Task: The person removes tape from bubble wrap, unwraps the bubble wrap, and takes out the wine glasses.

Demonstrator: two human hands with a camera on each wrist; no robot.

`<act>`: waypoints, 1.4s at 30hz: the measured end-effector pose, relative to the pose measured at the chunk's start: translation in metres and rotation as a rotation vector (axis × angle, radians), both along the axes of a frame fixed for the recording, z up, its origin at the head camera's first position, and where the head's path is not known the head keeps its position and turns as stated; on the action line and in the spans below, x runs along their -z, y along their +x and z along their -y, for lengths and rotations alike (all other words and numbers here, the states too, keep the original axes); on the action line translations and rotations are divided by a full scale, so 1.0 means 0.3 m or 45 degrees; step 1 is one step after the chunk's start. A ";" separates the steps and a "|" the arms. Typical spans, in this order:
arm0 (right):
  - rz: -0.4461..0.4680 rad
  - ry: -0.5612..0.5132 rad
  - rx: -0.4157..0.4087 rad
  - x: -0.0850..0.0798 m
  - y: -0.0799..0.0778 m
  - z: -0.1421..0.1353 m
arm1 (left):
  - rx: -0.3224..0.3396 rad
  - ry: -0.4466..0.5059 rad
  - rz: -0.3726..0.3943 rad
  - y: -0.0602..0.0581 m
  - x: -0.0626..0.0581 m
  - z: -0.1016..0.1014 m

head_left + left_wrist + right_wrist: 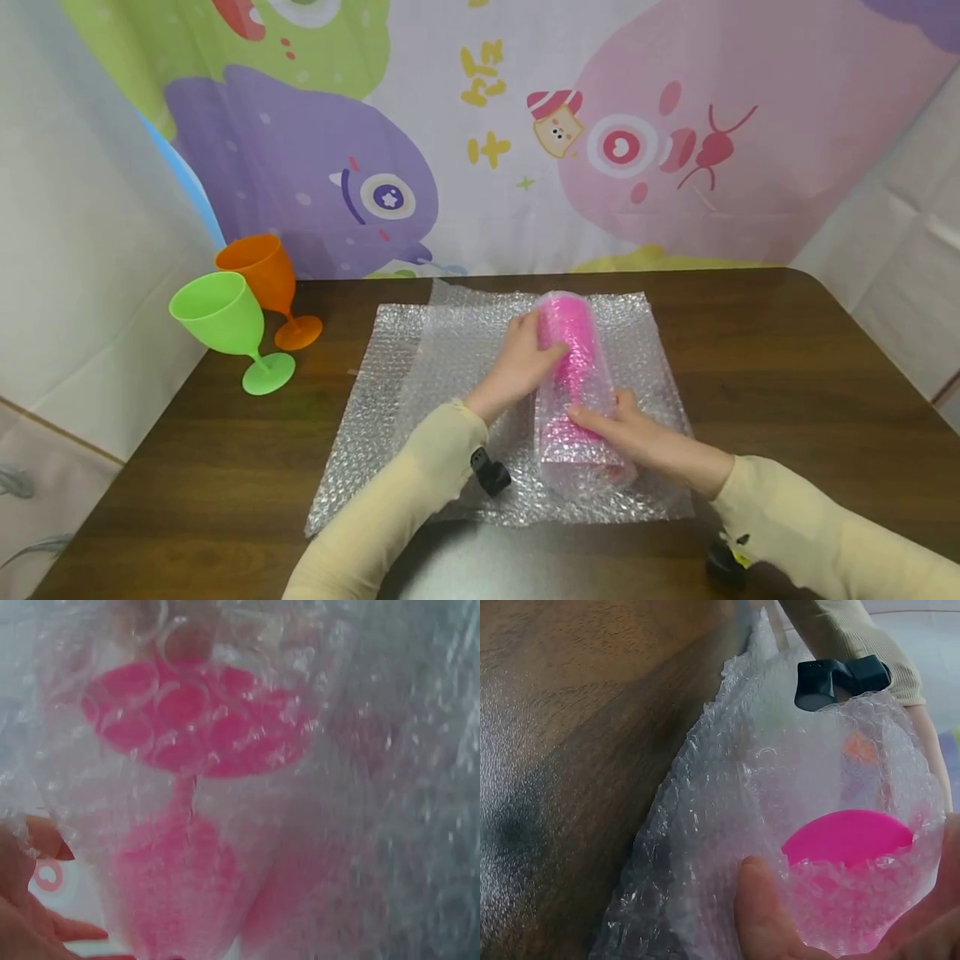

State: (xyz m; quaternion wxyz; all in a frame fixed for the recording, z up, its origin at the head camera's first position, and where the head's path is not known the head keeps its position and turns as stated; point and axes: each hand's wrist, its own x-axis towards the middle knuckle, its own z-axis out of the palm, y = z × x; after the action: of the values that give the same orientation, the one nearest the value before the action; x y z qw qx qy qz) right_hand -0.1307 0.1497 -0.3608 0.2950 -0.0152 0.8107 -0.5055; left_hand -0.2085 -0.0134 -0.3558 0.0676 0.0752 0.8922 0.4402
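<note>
A pink plastic goblet lies rolled inside bubble wrap, its bowl end toward the back and its foot toward the front. My left hand grips the roll around the bowl from the left. Lower down, my right hand holds it near the foot, thumb on top. In the left wrist view the goblet's round foot and stem show blurred through the bubbles. The right wrist view looks into the roll's open end, where the pink foot sits inside. Under the roll, more bubble wrap lies spread on the table.
A green goblet and an orange goblet stand upright at the table's back left. Behind the brown table hangs a cartoon-print curtain. Black wrist cameras sit on both cuffs.
</note>
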 end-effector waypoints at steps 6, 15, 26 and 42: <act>0.021 -0.026 0.003 -0.007 -0.010 -0.003 | 0.108 -0.197 -0.125 0.009 -0.025 0.003; 0.000 -0.058 -0.002 -0.020 -0.017 0.004 | 0.178 -0.328 -0.120 0.002 -0.065 0.006; -0.116 0.176 -0.091 -0.007 -0.025 -0.006 | 0.202 -0.560 -0.237 -0.048 -0.079 -0.010; -0.171 0.189 -0.189 -0.115 -0.160 -0.097 | 0.200 -0.754 -0.377 -0.090 -0.095 -0.041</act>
State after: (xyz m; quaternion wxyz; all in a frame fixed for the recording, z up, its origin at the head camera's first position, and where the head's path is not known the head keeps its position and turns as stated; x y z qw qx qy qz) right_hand -0.1786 0.1788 -0.3262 0.2770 -0.0869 0.8604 -0.4188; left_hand -0.2354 -0.0011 -0.3274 -0.0100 0.1840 0.9729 0.1396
